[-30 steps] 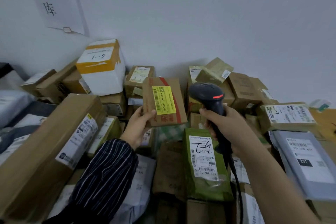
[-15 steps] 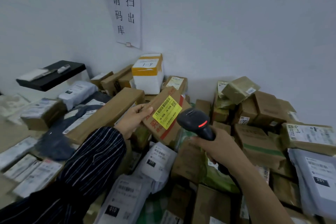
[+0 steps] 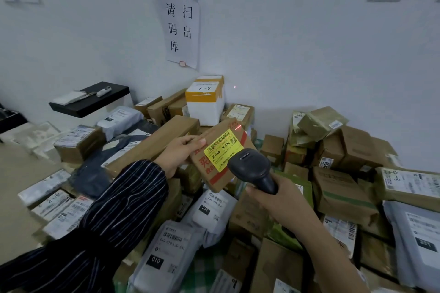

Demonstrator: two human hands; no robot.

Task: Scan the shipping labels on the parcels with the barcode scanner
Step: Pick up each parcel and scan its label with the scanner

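- left hand [image 3: 179,152], in a dark striped sleeve [image 3: 119,209], holds a brown cardboard parcel [image 3: 215,179] raised above the heap. the thumb lies on the parcel's upper face and the fingers [image 3: 188,141] are curled round its left edge.
- the parcel is tilted, face toward the camera. a yellow shipping label [image 3: 222,150] on that face carries a barcode, a qr code and "j6-s06" printed twice.
- right hand [image 3: 281,200] grips the handle of the black barcode scanner [image 3: 250,166], fingers wrapped closed around it.
- the scanner head sits just below and right of the label, overlapping the parcel's lower right part in view. contact between the two cannot be determined.
- a short red scan line [image 3: 238,128] falls near the parcel's upper edge, just beyond the label's top corner. a red dot [image 3: 235,87] shows on the wall behind.
- behind the held parcel, a white box with orange tape [image 3: 206,102] stands against the wall.
- a long cardboard box [image 3: 152,145] lies under the left hand.
- grey mailer bags [image 3: 166,252] and further cartons fill the foreground.
- a paper notice [image 3: 181,28] hangs on the wall, and a black shelf [image 3: 92,100] stands at left.
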